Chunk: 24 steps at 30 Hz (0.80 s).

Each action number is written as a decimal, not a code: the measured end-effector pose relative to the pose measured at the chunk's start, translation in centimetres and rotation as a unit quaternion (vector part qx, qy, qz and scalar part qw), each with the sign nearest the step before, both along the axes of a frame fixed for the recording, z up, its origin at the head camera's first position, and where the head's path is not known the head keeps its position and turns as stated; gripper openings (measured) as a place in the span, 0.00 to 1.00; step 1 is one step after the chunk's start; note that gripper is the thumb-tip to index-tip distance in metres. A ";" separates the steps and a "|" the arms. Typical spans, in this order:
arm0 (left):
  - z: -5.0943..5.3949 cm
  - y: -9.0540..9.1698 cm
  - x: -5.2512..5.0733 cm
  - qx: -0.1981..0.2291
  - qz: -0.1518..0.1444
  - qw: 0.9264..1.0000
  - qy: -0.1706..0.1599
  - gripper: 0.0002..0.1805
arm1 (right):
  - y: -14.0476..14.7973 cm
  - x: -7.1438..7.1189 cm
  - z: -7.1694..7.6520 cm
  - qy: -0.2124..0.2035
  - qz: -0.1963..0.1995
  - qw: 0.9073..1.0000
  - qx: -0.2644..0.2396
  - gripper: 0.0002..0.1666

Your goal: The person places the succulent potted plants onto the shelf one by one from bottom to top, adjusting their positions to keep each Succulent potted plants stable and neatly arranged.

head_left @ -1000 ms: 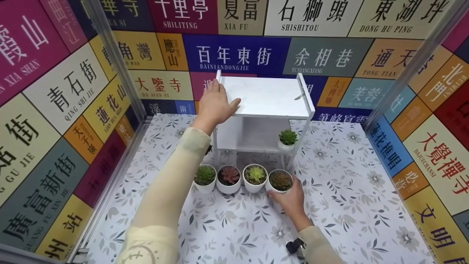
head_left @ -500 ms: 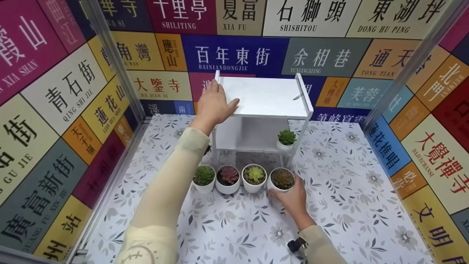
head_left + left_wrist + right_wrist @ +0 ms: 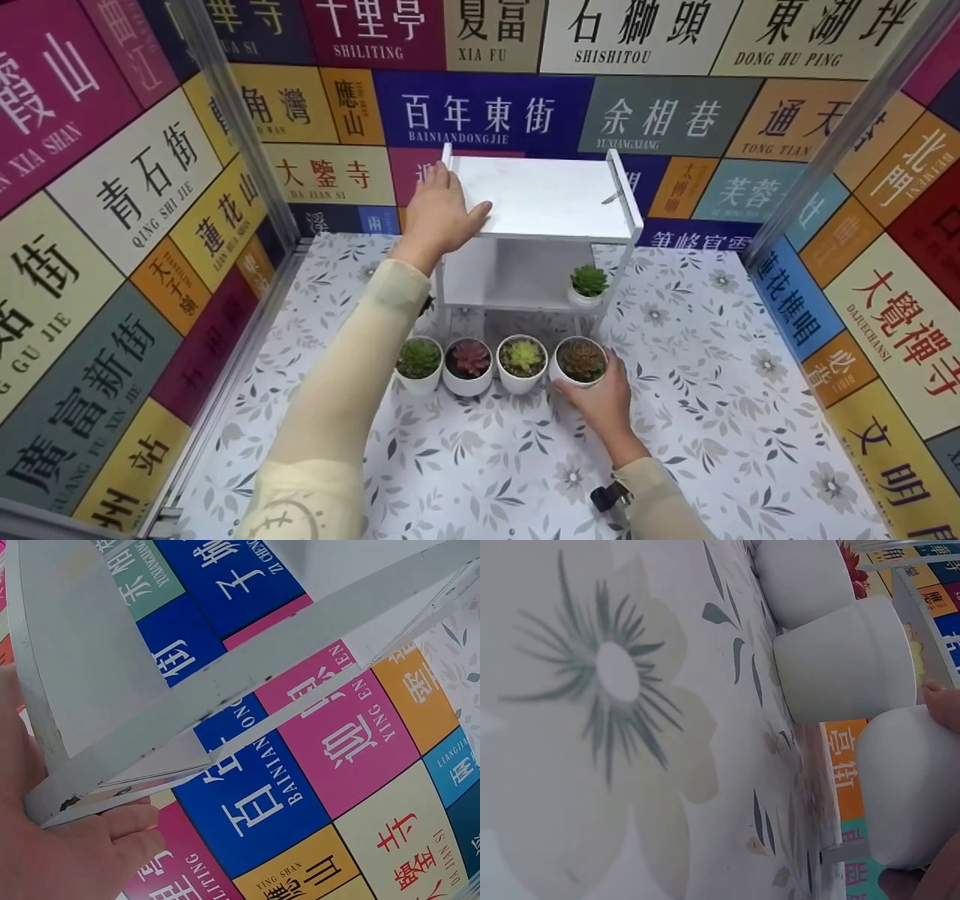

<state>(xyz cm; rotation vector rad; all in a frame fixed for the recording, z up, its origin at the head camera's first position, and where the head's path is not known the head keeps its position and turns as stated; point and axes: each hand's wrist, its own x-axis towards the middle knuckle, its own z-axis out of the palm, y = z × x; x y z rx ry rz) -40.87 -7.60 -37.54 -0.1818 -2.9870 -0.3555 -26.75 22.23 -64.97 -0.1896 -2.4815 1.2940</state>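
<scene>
My left hand (image 3: 439, 214) grips the left side of the white two-tier shelf (image 3: 547, 196); the left wrist view shows the shelf's corner (image 3: 64, 791) against the palm (image 3: 75, 859). My right hand (image 3: 604, 397) holds the white pot with the brownish succulent (image 3: 581, 360), thumb in front and fingers on its right side. In the right wrist view this pot (image 3: 907, 787) is just off the cloth, between the thumb and fingers of the hand (image 3: 943, 870). To its left stand pots with a yellow-green (image 3: 522, 356), a reddish (image 3: 470, 358) and a green succulent (image 3: 418, 358).
A small pot with a bright green succulent (image 3: 589, 281) stands at the right end of the shelf's lower tier. Floral cloth (image 3: 480, 465) covers the table. Sign-printed panels (image 3: 480, 112) and metal posts (image 3: 247, 120) enclose the back and sides.
The pot with the brownish succulent has moved slightly right and up, away from its yellow-green neighbour, together with my right hand. My left hand has kept its place on the shelf.
</scene>
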 end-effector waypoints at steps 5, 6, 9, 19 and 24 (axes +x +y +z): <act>0.0 0.0 0.0 0.004 0.002 1.000 0.002 0.56 | -0.2 0.1 0.6 0.007 0.001 1.000 0.003 0.62; 0.0 0.0 0.0 0.005 0.002 1.000 0.001 0.56 | -0.2 0.2 0.7 0.009 0.001 1.000 0.004 0.62; 0.0 0.0 0.0 0.008 0.003 1.000 0.000 0.56 | -0.3 0.3 1.2 0.016 0.001 1.000 0.000 0.63; 0.0 0.0 0.1 0.002 0.003 1.000 -0.002 0.56 | -0.4 0.5 2.0 0.021 0.002 1.000 0.003 0.64; 0.0 0.0 0.1 0.005 0.002 1.000 0.001 0.56 | -0.5 0.4 2.1 0.030 0.000 1.000 0.000 0.64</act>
